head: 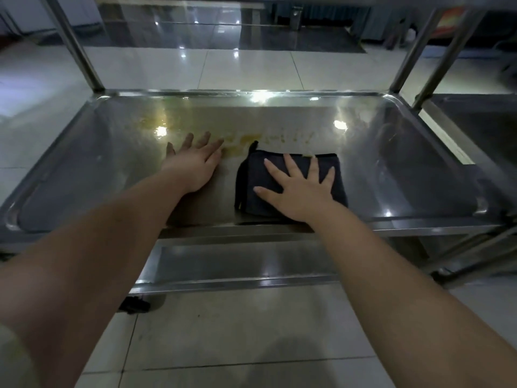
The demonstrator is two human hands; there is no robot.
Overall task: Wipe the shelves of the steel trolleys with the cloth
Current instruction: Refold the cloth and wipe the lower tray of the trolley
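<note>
The middle shelf (84,163) of a steel trolley fills the view, a shallow tray with a raised rim. Yellowish smears (246,138) run across its centre and towards the back left. A folded dark cloth (257,175) lies flat on the shelf near the front edge, right of centre. My right hand (302,189) presses on the cloth with fingers spread and straight. My left hand (195,161) rests flat on the bare steel just left of the cloth, fingers straight and pointing at the smears.
A lower shelf (243,264) shows under the front rim. Upright steel posts rise at the back left (75,43) and back right (414,49). A second trolley (475,127) stands close on the right. A black caster (134,305) sits on the tiled floor (237,331).
</note>
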